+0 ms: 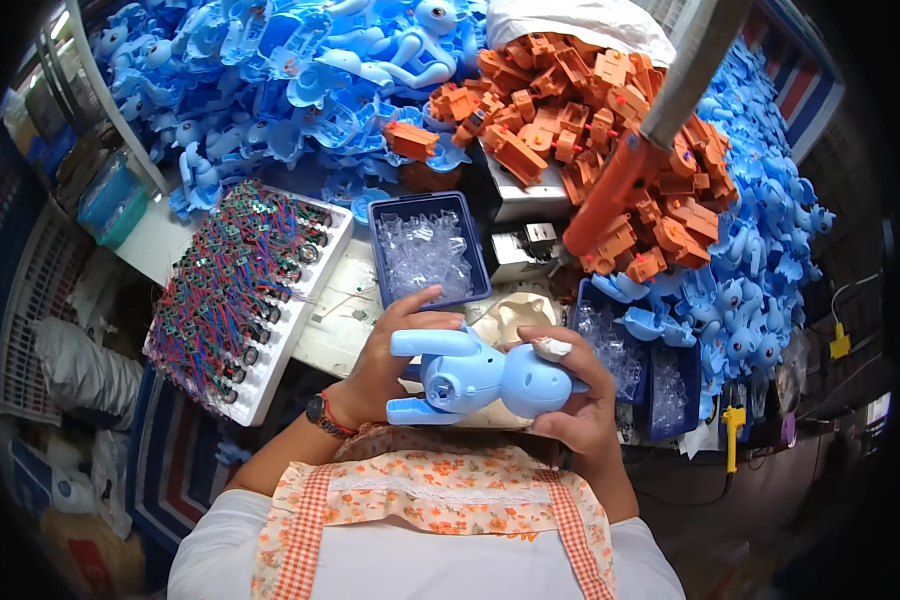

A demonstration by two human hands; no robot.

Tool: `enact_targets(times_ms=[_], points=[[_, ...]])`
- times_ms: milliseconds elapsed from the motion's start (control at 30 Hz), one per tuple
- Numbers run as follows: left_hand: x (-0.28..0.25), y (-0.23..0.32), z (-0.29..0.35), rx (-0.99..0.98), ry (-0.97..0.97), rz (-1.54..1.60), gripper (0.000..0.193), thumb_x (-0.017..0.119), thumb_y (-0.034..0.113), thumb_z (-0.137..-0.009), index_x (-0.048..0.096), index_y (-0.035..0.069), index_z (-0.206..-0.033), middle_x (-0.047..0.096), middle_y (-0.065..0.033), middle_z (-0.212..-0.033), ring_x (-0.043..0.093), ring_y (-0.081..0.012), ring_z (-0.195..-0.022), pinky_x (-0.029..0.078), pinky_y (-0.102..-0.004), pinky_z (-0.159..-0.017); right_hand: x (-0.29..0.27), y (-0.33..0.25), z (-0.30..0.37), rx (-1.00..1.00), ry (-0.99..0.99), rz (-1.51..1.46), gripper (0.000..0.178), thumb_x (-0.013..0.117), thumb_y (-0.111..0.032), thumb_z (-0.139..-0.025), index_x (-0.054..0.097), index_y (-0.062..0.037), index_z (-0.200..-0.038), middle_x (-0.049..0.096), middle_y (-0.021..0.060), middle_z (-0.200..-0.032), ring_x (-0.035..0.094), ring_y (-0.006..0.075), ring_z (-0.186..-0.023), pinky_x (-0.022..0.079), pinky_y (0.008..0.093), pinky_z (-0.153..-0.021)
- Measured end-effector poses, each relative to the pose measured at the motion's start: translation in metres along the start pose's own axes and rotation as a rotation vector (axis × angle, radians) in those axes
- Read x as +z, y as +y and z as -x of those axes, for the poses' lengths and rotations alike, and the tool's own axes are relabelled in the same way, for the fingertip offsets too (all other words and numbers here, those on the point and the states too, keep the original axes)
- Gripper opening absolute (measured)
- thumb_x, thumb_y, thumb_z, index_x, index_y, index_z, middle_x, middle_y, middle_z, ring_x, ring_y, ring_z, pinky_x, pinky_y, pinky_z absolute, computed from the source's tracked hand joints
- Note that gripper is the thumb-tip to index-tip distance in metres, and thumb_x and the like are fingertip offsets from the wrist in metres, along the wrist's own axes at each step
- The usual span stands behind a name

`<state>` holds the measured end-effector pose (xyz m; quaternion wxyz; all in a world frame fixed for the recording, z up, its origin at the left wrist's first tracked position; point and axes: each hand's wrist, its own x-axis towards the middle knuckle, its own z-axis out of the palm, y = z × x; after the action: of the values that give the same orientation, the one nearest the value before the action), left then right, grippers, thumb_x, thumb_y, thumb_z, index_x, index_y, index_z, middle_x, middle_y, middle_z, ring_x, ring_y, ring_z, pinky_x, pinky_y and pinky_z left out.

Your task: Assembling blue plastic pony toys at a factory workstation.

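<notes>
A light-blue plastic toy figure [485, 374] lies sideways between my hands, just in front of my apron. My right hand [588, 395] is closed round its rounded right end, thumb below and fingers above. A white wrap [552, 349] shows on one of those fingers. At the left end, where two limbs stick out, my left hand [375, 362] holds the figure, its fingers partly hidden behind. A round clear part [443, 388] sits in the toy's body. Just beyond my left fingers stands a dark blue bin [375, 240] of clear plastic pieces [425, 255].
Left of the bin, a white foam tray [280, 372] carries wired circuit boards [232, 285]. Blue toy shells [300, 90] are heaped behind, orange plastic housings [570, 120] at right. A slanted metal pole [695, 70] rises there. Yellow-handled tools [734, 432] hang at right.
</notes>
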<state>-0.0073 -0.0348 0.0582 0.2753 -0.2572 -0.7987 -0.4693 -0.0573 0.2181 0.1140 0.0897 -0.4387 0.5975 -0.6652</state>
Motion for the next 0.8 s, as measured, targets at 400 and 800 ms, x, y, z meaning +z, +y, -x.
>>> enact_targets(times_ms=[400,800], points=[[-0.010,0.019,-0.002,-0.106,-0.040,-0.208,0.062,0.084,0.038,-0.066,0.059,0.013,-0.117,0.064,-0.0066,-0.118,0.054,-0.0291,-0.124,0.024,-0.0516,-0.112,-0.002,0.012,-0.001,0.190,0.097,-0.013,0.058,0.080,-0.036,-0.075,0.059,-0.0057,-0.120,0.048,0.0228,-0.138,0.051,0.0360,-0.125,0.041,0.0484,-0.103],[-0.039,0.065,0.008,-0.141,-0.041,-0.461,0.066,0.083,0.043,-0.065,0.058,0.009,-0.116,0.065,-0.0114,-0.108,0.062,-0.0300,-0.108,0.034,-0.0519,-0.105,0.055,-0.009,-0.040,-0.313,-0.043,0.696,0.029,0.080,-0.029,-0.074,0.069,-0.0058,-0.088,0.071,0.0082,-0.102,0.068,0.0259,-0.102,0.017,0.0560,-0.113]])
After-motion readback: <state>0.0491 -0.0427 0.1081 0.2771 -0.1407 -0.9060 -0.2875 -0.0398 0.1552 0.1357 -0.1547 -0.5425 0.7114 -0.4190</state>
